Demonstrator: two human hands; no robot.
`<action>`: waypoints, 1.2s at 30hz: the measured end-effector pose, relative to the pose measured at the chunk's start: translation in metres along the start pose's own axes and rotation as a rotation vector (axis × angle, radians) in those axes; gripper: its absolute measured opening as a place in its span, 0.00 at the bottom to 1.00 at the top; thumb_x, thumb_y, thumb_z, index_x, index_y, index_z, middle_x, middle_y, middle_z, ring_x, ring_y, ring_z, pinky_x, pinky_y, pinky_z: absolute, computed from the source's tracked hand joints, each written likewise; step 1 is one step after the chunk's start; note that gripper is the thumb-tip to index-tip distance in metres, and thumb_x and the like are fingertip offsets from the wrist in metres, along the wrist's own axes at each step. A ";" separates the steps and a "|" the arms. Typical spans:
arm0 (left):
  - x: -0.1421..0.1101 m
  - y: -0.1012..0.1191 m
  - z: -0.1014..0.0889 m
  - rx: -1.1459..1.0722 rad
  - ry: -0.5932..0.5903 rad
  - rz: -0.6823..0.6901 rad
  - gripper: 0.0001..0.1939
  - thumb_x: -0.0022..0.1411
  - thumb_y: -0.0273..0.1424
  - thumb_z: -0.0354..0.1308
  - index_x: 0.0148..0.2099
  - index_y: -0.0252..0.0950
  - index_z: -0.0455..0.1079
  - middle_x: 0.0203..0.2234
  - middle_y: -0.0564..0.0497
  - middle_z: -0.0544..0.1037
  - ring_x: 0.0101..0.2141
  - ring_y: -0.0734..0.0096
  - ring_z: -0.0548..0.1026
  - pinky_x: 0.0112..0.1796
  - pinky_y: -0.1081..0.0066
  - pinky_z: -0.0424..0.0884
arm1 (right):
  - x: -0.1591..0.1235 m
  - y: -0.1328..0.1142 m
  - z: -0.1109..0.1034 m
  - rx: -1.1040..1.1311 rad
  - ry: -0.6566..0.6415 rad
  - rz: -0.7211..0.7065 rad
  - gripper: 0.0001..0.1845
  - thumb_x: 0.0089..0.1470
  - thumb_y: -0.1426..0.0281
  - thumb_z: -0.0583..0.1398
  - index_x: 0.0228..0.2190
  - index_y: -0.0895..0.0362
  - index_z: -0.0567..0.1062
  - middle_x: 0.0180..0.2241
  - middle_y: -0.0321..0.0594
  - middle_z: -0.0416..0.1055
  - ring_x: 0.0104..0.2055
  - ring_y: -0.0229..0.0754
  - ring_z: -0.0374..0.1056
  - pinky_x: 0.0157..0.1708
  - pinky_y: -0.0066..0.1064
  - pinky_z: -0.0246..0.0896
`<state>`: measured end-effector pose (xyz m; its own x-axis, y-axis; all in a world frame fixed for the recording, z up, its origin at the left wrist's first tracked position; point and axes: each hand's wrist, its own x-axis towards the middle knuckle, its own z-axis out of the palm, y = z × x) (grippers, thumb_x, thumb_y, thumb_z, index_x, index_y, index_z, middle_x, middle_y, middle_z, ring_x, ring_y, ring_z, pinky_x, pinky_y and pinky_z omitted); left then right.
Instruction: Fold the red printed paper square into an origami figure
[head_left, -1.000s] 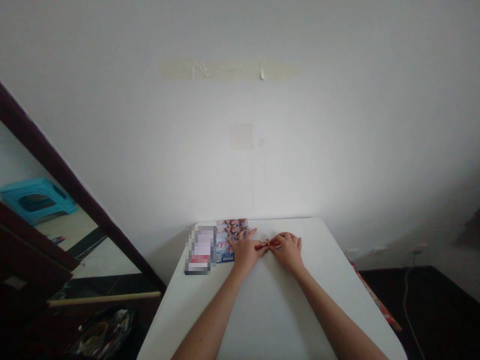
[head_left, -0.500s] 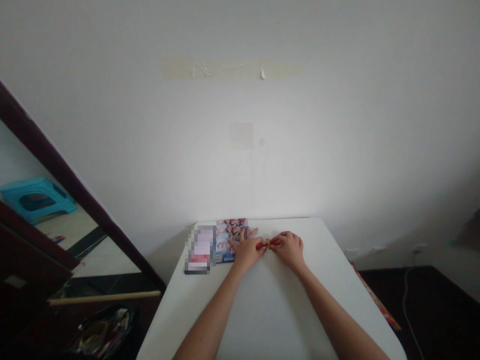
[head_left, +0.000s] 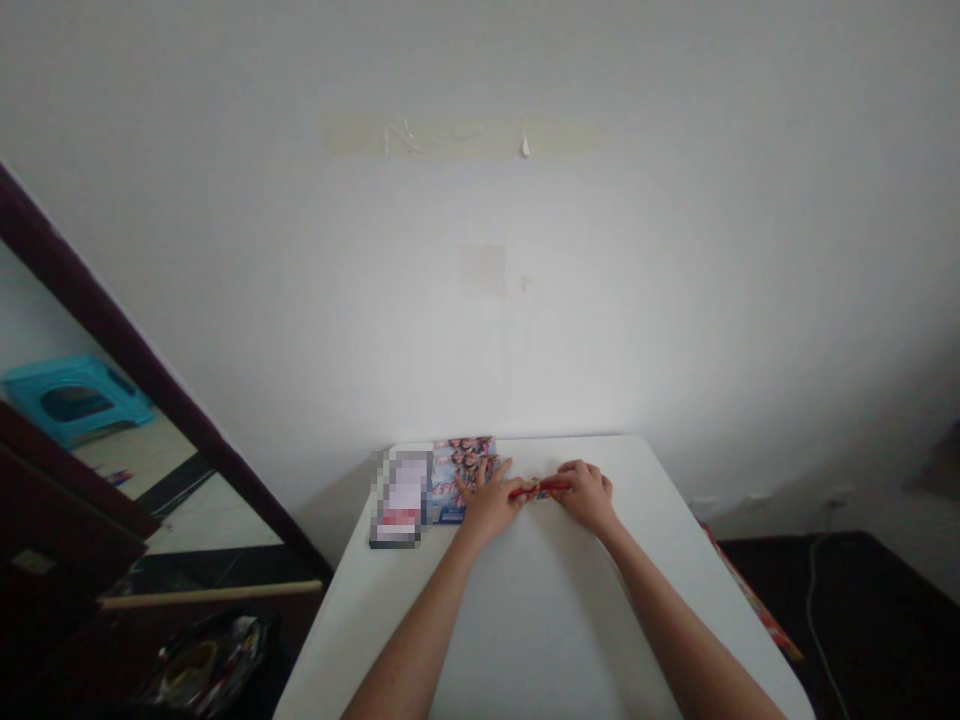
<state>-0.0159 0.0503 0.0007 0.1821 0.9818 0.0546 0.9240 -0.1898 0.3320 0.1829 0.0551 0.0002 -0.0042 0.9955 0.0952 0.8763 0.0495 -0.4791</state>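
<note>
Between my two hands, low over the far part of the white table (head_left: pixel 517 620), is a small narrow red item (head_left: pixel 534 488) with a gold and multicoloured middle. What kind of thing it is cannot be made out. My left hand (head_left: pixel 491 510) pinches its left end, while the other fingers spread over the edge of a blue, picture-printed leaflet (head_left: pixel 450 487). At the opposite end, my right hand (head_left: pixel 589 495) has its fingers closed on the item. The fingertips hide both ends.
A pixelated phone-like slab (head_left: pixel 401 500) lies left of the leaflet. Behind the table rises a white wall (head_left: pixel 637 250). On the left are a dark-framed mirror (head_left: pixel 180 400) showing a blue stool (head_left: pixel 79 395), and a dark bag (head_left: pixel 202 670). A cable (head_left: pixel 814 600) hangs at right.
My right hand has shifted slightly right and my left hand slightly left. More of the item's patterned middle shows between them. The leaflet and phone-like slab stay put.
</note>
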 end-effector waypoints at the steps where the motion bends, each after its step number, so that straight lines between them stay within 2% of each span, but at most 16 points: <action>1: -0.001 0.000 0.000 -0.003 0.003 0.002 0.14 0.63 0.43 0.55 0.51 0.63 0.73 0.67 0.62 0.59 0.67 0.42 0.45 0.56 0.24 0.31 | -0.001 0.001 0.001 -0.001 0.008 -0.006 0.14 0.54 0.65 0.63 0.40 0.31 0.79 0.50 0.32 0.69 0.57 0.47 0.57 0.58 0.46 0.44; 5: -0.004 0.000 0.000 -0.008 0.036 0.015 0.14 0.64 0.46 0.55 0.50 0.63 0.73 0.66 0.62 0.60 0.67 0.42 0.46 0.56 0.25 0.30 | -0.005 0.002 0.005 -0.013 0.028 -0.025 0.16 0.54 0.65 0.62 0.42 0.30 0.78 0.51 0.30 0.68 0.57 0.46 0.57 0.60 0.45 0.43; 10: -0.007 0.004 0.001 -0.033 0.104 0.024 0.14 0.62 0.50 0.55 0.47 0.61 0.76 0.64 0.60 0.64 0.66 0.40 0.49 0.56 0.24 0.29 | -0.007 0.000 0.005 0.008 0.040 -0.024 0.10 0.54 0.59 0.62 0.39 0.31 0.79 0.50 0.31 0.68 0.57 0.46 0.58 0.61 0.46 0.42; 14: -0.007 0.009 0.003 -0.038 0.150 0.004 0.12 0.61 0.49 0.58 0.45 0.58 0.77 0.63 0.59 0.66 0.65 0.42 0.50 0.57 0.25 0.28 | -0.010 -0.005 0.007 0.001 0.087 -0.040 0.09 0.54 0.55 0.62 0.38 0.34 0.80 0.49 0.32 0.68 0.56 0.46 0.59 0.60 0.45 0.44; 21: -0.006 0.016 0.004 -0.018 0.196 -0.012 0.10 0.61 0.46 0.59 0.42 0.54 0.78 0.62 0.59 0.68 0.64 0.44 0.53 0.58 0.27 0.34 | -0.012 -0.014 0.010 -0.007 0.149 -0.030 0.10 0.52 0.54 0.64 0.37 0.39 0.80 0.48 0.35 0.68 0.56 0.47 0.58 0.60 0.46 0.42; 27: -0.003 0.017 -0.003 -0.061 0.134 -0.051 0.11 0.60 0.48 0.59 0.42 0.56 0.78 0.64 0.59 0.65 0.65 0.41 0.49 0.57 0.25 0.38 | -0.009 -0.016 0.011 -0.010 0.126 0.006 0.09 0.51 0.58 0.65 0.37 0.40 0.80 0.48 0.36 0.67 0.57 0.48 0.57 0.60 0.48 0.41; 31: 0.001 0.012 -0.005 -0.070 0.069 -0.050 0.10 0.59 0.47 0.61 0.43 0.59 0.78 0.65 0.62 0.62 0.66 0.37 0.47 0.55 0.22 0.37 | -0.005 -0.013 0.012 -0.024 0.095 0.018 0.08 0.51 0.60 0.65 0.37 0.38 0.80 0.49 0.34 0.67 0.58 0.48 0.56 0.60 0.47 0.41; 36: 0.003 0.004 -0.003 -0.072 0.052 -0.049 0.10 0.59 0.46 0.61 0.44 0.62 0.77 0.65 0.64 0.61 0.67 0.38 0.45 0.55 0.22 0.37 | -0.002 -0.008 0.009 -0.009 0.050 0.010 0.11 0.51 0.63 0.65 0.37 0.34 0.79 0.49 0.31 0.68 0.58 0.48 0.56 0.60 0.47 0.41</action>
<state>-0.0127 0.0524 0.0054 0.1178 0.9895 0.0843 0.9046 -0.1419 0.4020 0.1716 0.0534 -0.0037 0.0281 0.9906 0.1341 0.8807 0.0389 -0.4721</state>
